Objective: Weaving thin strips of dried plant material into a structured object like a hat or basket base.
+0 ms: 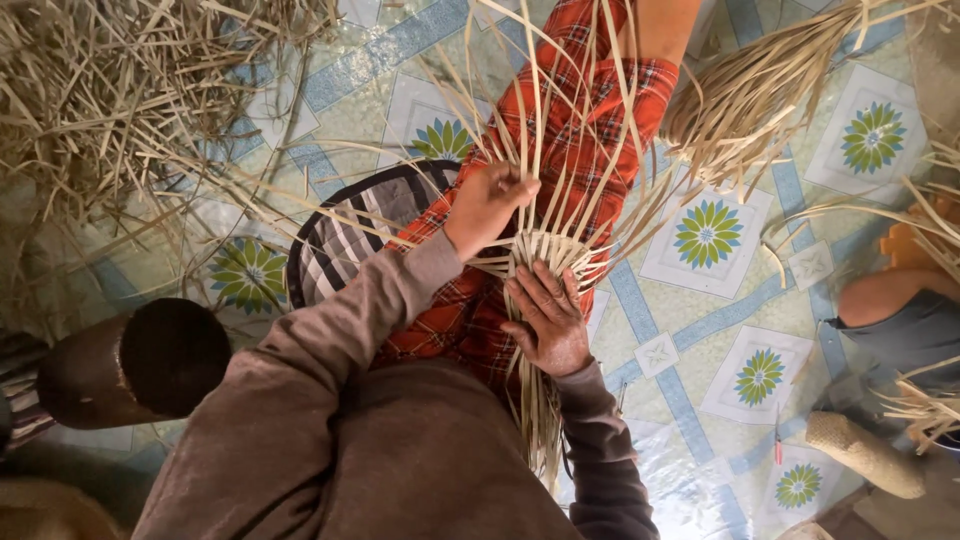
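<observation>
**Both hands on a half-woven mat of pale strips, worked over the lap**

Far left, we note a loose heap of dry strips (110, 110) spread over the patterned floor (700, 330). Below it lies a dark round log (135, 365) on its side, hollow end toward us. Just right of the log, a striped cushion (345, 240) sits on the floor, partly under the person's leg in red plaid cloth (570, 140).

At centre, the woven piece (545, 255) rests on the plaid-covered leg; its finished part is a small tight patch, with long loose strips fanning upward and outward from it and a bundle of ends trailing down toward the body. Our left hand (490, 205) is closed, fingers curled round a few of the upright strips just above the woven patch. Our right hand (548, 320) lies flat, fingers spread, pressing down on the lower edge of the weave; it grips nothing. The two hands sit close together, one above and one below the woven patch.

Further right, a second sheaf of strips (760, 85) hangs in from the top. At the right edge, another person's knee (880, 295) shows, with more strips beside it. A woven roll (865, 455) lies on the floor lower right.
</observation>
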